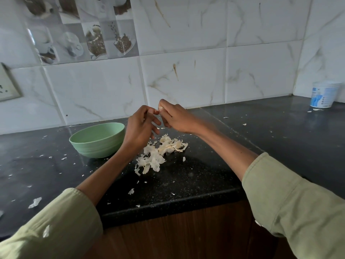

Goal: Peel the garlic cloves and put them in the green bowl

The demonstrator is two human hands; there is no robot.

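- The green bowl [97, 140] is sitting on the black counter [205, 176], left of the peel pile [158, 154].
- The right hand [177, 118] is pinching a garlic clove [161, 108].
- The left hand [141, 126], fingers loosely curled, is picking at it.

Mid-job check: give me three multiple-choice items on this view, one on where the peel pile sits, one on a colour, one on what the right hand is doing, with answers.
1. Where is the pile of garlic peels relative to the green bowl?
A. Inside it
B. On the black countertop, to its right
C. Behind it, against the tiles

2. What colour are the sleeves?
A. Pale green
B. Red
C. Black

3. What is the right hand doing?
A. Lying flat on the counter
B. Gripping the bowl
C. Pinching a garlic clove above the counter

Answers:
1 B, the peels lie on the counter beside the bowl.
2 A, both cuffs match the bowl's tone.
3 C, the fingertips hold the clove, with the left hand alongside.
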